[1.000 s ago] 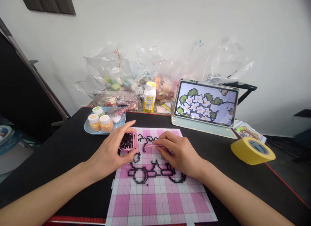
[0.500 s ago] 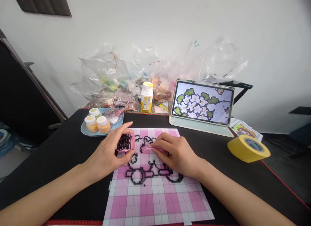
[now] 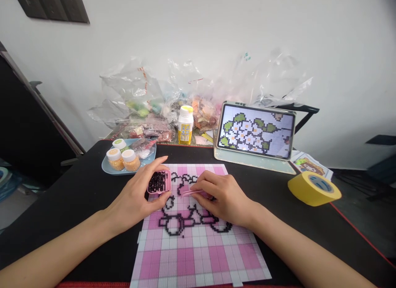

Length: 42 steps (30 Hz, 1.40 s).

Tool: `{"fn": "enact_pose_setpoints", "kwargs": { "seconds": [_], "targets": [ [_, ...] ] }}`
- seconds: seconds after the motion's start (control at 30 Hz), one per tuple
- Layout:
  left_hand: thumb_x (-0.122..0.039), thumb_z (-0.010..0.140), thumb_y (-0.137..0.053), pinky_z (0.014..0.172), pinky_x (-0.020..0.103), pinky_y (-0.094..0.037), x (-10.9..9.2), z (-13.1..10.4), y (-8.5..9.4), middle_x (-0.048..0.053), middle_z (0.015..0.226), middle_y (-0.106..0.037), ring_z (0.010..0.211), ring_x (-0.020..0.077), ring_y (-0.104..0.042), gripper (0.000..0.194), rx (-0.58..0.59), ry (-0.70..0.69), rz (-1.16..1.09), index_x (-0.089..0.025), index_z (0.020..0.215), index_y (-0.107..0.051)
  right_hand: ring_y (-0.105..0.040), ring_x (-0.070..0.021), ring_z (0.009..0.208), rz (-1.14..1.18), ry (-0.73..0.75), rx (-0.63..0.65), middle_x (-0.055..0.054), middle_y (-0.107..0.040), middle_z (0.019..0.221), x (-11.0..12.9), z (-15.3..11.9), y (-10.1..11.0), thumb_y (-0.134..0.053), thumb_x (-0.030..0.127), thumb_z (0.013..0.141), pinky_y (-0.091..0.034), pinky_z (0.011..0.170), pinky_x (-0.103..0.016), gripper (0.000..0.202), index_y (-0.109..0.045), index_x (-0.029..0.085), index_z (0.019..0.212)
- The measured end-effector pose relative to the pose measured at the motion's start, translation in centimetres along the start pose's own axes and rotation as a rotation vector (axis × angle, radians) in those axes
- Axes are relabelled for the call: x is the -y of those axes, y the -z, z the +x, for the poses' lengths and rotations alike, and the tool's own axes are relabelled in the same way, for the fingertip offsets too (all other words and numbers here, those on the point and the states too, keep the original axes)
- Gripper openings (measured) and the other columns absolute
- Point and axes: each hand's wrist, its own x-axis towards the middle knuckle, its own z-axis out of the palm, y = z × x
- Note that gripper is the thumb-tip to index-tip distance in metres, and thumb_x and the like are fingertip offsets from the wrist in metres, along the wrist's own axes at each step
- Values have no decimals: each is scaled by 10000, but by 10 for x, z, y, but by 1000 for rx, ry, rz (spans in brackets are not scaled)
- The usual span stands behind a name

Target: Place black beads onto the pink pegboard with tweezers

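My left hand (image 3: 136,193) grips a small pink tray (image 3: 168,181) full of black beads (image 3: 157,182), tilted above the upper left of the pegboard. Pinched in my right hand (image 3: 222,193) is a pair of pink tweezers (image 3: 187,193), its tips pointing left over the board. Whether a bead sits in the tips is too small to tell. The pink-and-white checked pegboard (image 3: 185,263) lies flat and carries outlines of black beads (image 3: 175,225). My right hand covers part of the pattern.
A tablet (image 3: 256,131) showing a pixel flower pattern stands behind the board. Yellow tape (image 3: 312,189) lies at right. At left, a blue plate (image 3: 107,167) holds bead jars (image 3: 130,161) and a bag. Behind are a white-and-yellow bottle (image 3: 185,125) and plastic bags (image 3: 133,90).
The tweezers' tips have opened less and dipped slightly toward the board. My left hand keeps hold of the tray in nearly the same place. The whole view has shifted a little.
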Motion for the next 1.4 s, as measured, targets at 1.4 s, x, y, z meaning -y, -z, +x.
{"fn": "enact_pose_setpoints", "kwargs": {
  "seconds": [1.4],
  "targets": [
    [-367,890,-691,1093,398,-457,0,-1,0,8,1259,-668,1122,240,-665,697,-8,30,-42,-355,1505,-362,-647,-151,725,14,7,-16,-63,-685,915,-2,0,-1,-538,191,996,-483,541,-248,194,-708,149,1081]
  ]
}}
